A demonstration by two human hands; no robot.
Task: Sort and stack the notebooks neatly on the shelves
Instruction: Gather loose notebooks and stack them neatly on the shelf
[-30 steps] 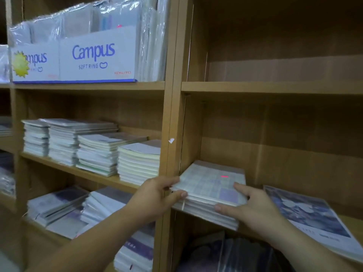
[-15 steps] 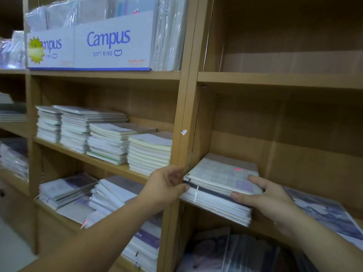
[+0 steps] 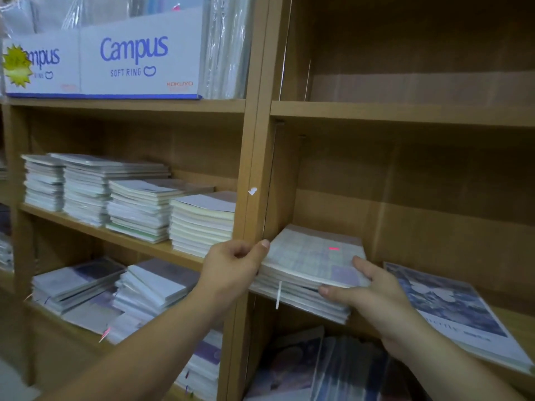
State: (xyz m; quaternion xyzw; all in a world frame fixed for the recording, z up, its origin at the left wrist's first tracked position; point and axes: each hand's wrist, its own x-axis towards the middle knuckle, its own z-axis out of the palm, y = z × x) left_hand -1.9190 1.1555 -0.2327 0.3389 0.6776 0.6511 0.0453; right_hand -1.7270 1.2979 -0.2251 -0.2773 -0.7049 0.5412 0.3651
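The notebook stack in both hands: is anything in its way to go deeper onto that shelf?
Nothing visible blocks it. The notebook stack sits on the shelf board with bare wood behind it up to the back panel. The left hand and right hand hold its sides. The blue-covered notebook lies apart, to its right.

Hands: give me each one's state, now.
Left hand: closed on the left edge of the notebook stack.
Right hand: gripping the same stack's right front corner.

Pale grid-print notebook stack w/ lilac patch, white-blue Campus box, tan wood shelf.
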